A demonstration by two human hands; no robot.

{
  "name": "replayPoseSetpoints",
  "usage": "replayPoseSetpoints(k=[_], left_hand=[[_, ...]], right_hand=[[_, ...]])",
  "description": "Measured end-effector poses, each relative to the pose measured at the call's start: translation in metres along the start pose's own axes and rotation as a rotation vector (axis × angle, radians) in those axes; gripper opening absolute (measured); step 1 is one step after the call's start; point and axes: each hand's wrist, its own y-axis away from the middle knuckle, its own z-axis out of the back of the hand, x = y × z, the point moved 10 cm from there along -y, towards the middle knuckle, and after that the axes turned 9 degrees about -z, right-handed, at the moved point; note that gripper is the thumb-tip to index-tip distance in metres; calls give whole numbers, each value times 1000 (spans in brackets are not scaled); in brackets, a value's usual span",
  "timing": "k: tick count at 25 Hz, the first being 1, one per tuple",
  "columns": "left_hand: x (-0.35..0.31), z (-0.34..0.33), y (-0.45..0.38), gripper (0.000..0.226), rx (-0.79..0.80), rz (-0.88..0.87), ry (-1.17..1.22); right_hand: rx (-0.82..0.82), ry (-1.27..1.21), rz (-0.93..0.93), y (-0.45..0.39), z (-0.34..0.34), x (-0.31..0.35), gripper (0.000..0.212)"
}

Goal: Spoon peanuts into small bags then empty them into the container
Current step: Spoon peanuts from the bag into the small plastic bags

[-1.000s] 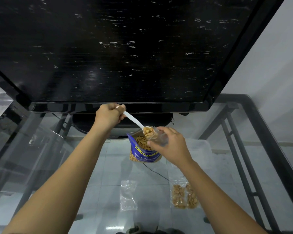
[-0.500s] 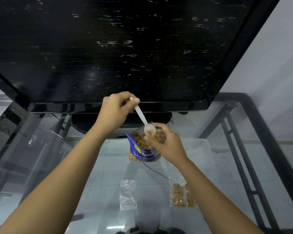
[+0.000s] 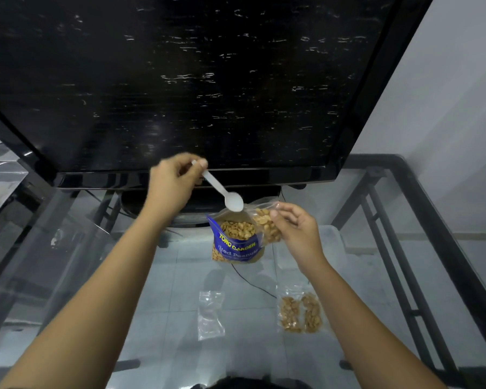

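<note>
Black and glossy, a large flat screen [image 3: 180,80] fills the upper field; we note pale streaks across its surface. Below it we record a glass tabletop [image 3: 157,318] on a dark metal frame [image 3: 421,220], with floor tiles visible through the glass. A clear plastic container [image 3: 334,242] sits on the tabletop to the right of the peanut packet and behind the right hand; its contents we cannot make out.

We see the blue peanut packet [image 3: 237,245] standing upright and open near the tabletop centre, peanuts showing at its mouth. Our left hand [image 3: 171,183] pinches the end of a white plastic spoon [image 3: 222,192] between thumb and fingers; the bowl hangs just above the packet mouth, tilted down, and looks empty. Our right hand [image 3: 295,234] pinches the rim of a small clear bag [image 3: 265,223], held just beside the packet at its right, partly filled with peanuts. The spoon bowl sits just left of this bag's mouth.

Nearer to us on the tabletop we log two filled small bags [image 3: 300,313] lying flat side by side on the right, and one empty clear bag [image 3: 211,315] lying flat to their left, well apart from them. A thin dark cable [image 3: 250,282] is visible running from under the packet.
</note>
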Motion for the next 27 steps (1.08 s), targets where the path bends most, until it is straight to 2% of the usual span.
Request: replayPoseSetpoints(k=[2,4,7,8,9,11,12,13,15,17,18,20,22,27], left_hand=[[26,-31,20,11,99,100,-33],[45,-44,33,15,123,191,-55],[59,-53,50,60,183,290,-168],[60,-52,54,68,187,278,-234],[51,-47,57,66,144,225,-274],[27,-32,69,41,-12,62,-217],[21,-33,79,27,-29,14,-134],[20,-42,90,16,19,18,-20],[37,-85,129,6,244,188,249],[55,-134,175,19,460,384,414],[64,-152,193,25,502,447,454],[78,-170,218,18,464,552,533],[91,-177,234,8,415,653,548],[108,-190,259,7,442,733,368]], right_hand=[[-1,-29,-11,11,5,-3,10],[-9,-47,-18,21,9,-6,8],[-12,-68,-71,37,15,-23,7],[-12,-81,-94,41,17,-31,7],[-12,-100,-119,44,18,-38,7],[-7,-143,-159,48,18,-50,7],[-6,-164,-174,49,18,-55,7],[-8,-186,-190,50,18,-60,7],[-15,-225,-236,52,16,-75,8],[-8,-258,-291,55,11,-94,8],[-6,-262,-320,56,10,-105,8],[-14,-224,-379,57,11,-125,6],[-58,-55,-385,54,24,-140,1],[-146,705,-239,46,47,-144,13]])
